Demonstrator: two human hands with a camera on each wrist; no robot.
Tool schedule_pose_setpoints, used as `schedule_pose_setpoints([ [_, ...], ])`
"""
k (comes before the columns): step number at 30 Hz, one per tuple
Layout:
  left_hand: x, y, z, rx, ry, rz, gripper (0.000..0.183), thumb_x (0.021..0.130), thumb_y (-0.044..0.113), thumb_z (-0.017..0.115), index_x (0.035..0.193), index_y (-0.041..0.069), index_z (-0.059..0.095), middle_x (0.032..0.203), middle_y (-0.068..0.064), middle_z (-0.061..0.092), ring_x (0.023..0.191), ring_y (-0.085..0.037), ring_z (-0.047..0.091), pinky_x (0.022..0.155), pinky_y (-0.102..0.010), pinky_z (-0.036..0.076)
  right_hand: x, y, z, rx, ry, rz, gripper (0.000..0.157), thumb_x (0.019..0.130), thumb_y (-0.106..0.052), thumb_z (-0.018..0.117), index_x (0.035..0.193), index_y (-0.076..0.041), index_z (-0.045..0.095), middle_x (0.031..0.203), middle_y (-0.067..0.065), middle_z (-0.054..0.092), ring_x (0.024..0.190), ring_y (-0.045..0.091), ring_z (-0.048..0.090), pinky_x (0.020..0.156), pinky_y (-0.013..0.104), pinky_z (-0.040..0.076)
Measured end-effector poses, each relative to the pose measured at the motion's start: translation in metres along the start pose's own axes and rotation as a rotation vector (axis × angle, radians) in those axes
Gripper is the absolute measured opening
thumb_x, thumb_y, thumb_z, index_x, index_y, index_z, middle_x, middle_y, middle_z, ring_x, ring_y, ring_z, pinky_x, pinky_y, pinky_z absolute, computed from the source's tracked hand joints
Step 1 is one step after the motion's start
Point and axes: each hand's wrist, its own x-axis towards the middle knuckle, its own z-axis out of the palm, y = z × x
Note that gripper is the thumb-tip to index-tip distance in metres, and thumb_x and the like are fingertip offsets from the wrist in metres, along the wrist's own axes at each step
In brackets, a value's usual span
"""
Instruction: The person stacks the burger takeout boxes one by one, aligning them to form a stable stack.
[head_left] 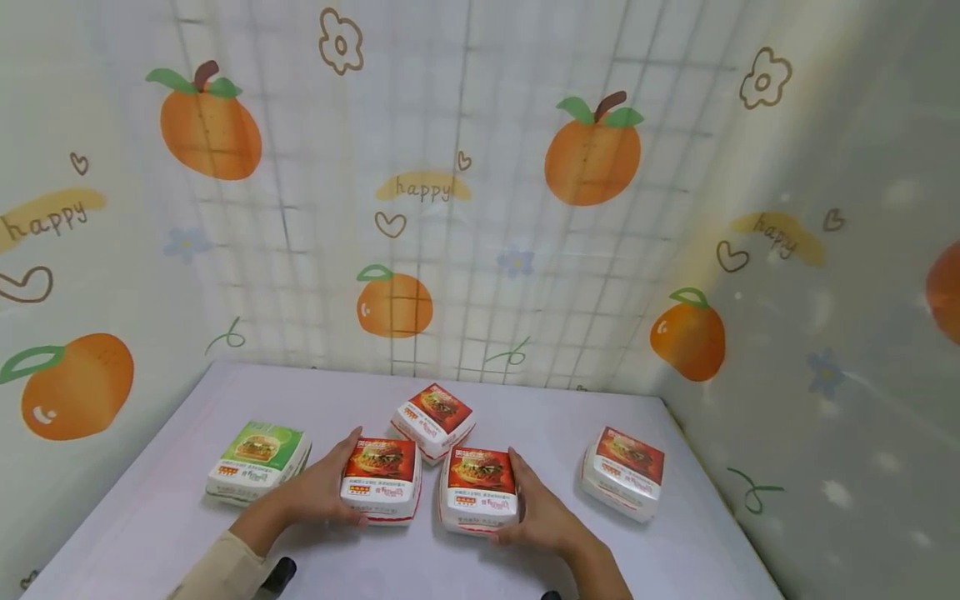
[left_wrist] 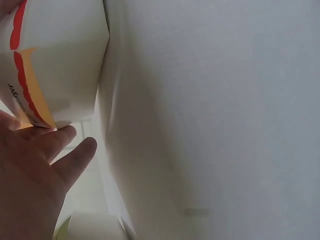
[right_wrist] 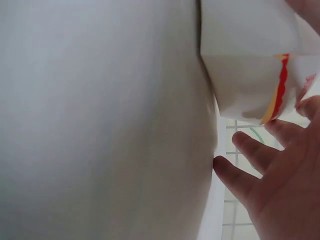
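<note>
Our left hand (head_left: 324, 488) grips one red-topped burger box (head_left: 381, 480), thumb at the near side and fingers toward the far side; our right hand (head_left: 542, 512) holds a second red-topped box (head_left: 478, 490) likewise. We have the pair just apart on the pale counter (head_left: 420, 571), a third red-topped box (head_left: 433, 421) close behind, a green-topped box (head_left: 257, 461) to the left and a fourth red-topped box (head_left: 622, 473) to the right.

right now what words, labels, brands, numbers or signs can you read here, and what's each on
"happy": three times, on the curtain
Green box: lettering too small to read
Four red boxes: lettering too small to read
Wrist views: box side print too blurred to read
</note>
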Motion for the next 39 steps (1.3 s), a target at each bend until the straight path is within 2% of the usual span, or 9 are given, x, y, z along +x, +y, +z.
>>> schedule_pose_setpoints([
  [4,-0.004,-0.001,-0.003,0.003,0.022,-0.004,0.145,0.046,0.065,0.088,0.158,0.025,0.004,0.157,-0.010,0.023,0.139,-0.032,0.028,0.108,-0.059,0.026,0.000,-0.003,0.003,-0.010,0.005,0.027,0.139,0.053,-0.051,0.091,0.157,-0.012,0.009,0.159,0.015,0.019,0.142,0.036,0.021,0.111,0.056,0.021],
  [9,-0.005,0.001,-0.004,-0.005,0.045,0.044,0.142,0.049,0.061,0.088,0.158,0.021,0.006,0.156,-0.010,0.024,0.139,-0.032,0.028,0.109,-0.057,0.026,-0.004,-0.004,0.003,-0.012,0.010,0.041,0.138,0.053,-0.052,0.091,0.157,-0.013,0.010,0.158,0.015,0.020,0.142,0.036,0.021,0.111,0.057,0.021],
  [16,-0.004,0.003,0.001,-0.015,0.046,0.045,0.141,0.050,0.063,0.086,0.158,0.021,0.006,0.156,-0.008,0.024,0.137,-0.028,0.032,0.108,-0.056,0.029,-0.007,-0.002,0.004,-0.015,0.013,0.045,0.140,0.052,-0.055,0.090,0.157,-0.012,0.009,0.159,0.013,0.018,0.143,0.035,0.019,0.111,0.056,0.019],
  [24,-0.002,0.013,-0.003,-0.039,0.050,0.066,0.140,0.051,0.063,0.087,0.157,0.022,0.006,0.154,-0.007,0.027,0.134,-0.026,0.035,0.107,-0.055,0.031,-0.004,-0.004,0.006,-0.011,0.039,0.043,0.142,0.051,-0.053,0.091,0.156,-0.006,0.008,0.157,0.020,0.020,0.142,0.036,0.020,0.112,0.053,0.019],
  [30,-0.003,0.013,-0.007,-0.062,0.056,0.071,0.140,0.051,0.062,0.087,0.157,0.018,0.007,0.151,-0.007,0.031,0.133,-0.024,0.036,0.108,-0.053,0.031,0.003,-0.007,0.010,0.013,0.033,0.040,0.143,0.051,-0.050,0.092,0.156,-0.004,0.008,0.157,0.021,0.019,0.143,0.037,0.019,0.112,0.054,0.018],
  [35,-0.004,0.013,-0.012,-0.105,0.061,0.053,0.139,0.050,0.064,0.087,0.156,0.020,0.009,0.147,-0.002,0.036,0.129,-0.020,0.039,0.107,-0.054,0.031,0.010,-0.009,0.015,0.018,0.018,0.031,0.143,0.051,-0.050,0.092,0.156,-0.003,0.008,0.157,0.020,0.020,0.143,0.036,0.018,0.112,0.055,0.017],
  [39,-0.006,0.013,-0.019,-0.097,0.077,0.049,0.137,0.051,0.063,0.087,0.156,0.023,0.009,0.147,0.001,0.036,0.126,-0.019,0.040,0.105,-0.054,0.034,0.016,-0.012,0.020,0.010,0.005,0.006,0.141,0.052,-0.050,0.092,0.156,-0.003,0.009,0.158,0.019,0.020,0.143,0.034,0.018,0.113,0.053,0.017],
])
